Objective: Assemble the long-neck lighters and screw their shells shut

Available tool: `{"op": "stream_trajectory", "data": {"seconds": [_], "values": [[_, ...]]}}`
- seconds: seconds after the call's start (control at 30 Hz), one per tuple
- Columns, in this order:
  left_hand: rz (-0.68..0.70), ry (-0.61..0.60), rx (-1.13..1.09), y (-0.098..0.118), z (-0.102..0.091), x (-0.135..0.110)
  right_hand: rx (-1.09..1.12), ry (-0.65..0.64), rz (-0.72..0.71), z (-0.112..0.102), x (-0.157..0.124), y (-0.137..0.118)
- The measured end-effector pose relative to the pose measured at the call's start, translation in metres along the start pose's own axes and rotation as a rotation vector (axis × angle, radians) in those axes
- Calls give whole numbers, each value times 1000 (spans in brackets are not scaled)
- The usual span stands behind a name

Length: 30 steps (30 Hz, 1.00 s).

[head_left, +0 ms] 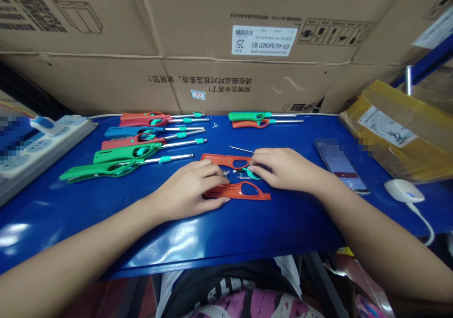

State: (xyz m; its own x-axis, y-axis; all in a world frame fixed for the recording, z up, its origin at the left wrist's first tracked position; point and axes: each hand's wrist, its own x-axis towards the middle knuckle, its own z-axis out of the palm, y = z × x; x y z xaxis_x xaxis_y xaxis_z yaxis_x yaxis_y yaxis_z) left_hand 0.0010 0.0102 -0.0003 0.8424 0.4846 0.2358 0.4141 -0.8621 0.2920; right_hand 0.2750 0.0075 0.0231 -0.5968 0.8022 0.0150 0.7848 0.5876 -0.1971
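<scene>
Two orange lighter-shell halves lie on the blue table (247,228), one farther back (224,159) and one nearer me (244,191). My left hand (191,188) rests with curled fingers on the left end of the near half, fingertips pinching near small metal parts (233,172) between the halves. My right hand (283,167) pinches a small teal trigger piece (252,171) beside the far half. A thin metal rod (241,149) lies just behind.
Several assembled long-nosed lighters in green, red, blue and orange (141,141) lie at the left; two more (260,120) are at the back. A power strip (38,143) sits far left, a phone (341,164) and white mouse (403,190) right. Cardboard boxes (212,49) wall the back.
</scene>
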Motion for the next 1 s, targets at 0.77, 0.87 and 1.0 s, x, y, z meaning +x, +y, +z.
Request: {"op": "stream_trajectory", "data": {"seconds": [0.77,0.87,1.0], "values": [[-86,-90,103,8,-9,-2,140,-26,51,-39,-19,10],[-109,-71,121,6,-7,-2,206,-34,15,-39,-19,10],[-129,-36,148,3,-5,-2,262,-187,-11,-29,-18,11]]}}
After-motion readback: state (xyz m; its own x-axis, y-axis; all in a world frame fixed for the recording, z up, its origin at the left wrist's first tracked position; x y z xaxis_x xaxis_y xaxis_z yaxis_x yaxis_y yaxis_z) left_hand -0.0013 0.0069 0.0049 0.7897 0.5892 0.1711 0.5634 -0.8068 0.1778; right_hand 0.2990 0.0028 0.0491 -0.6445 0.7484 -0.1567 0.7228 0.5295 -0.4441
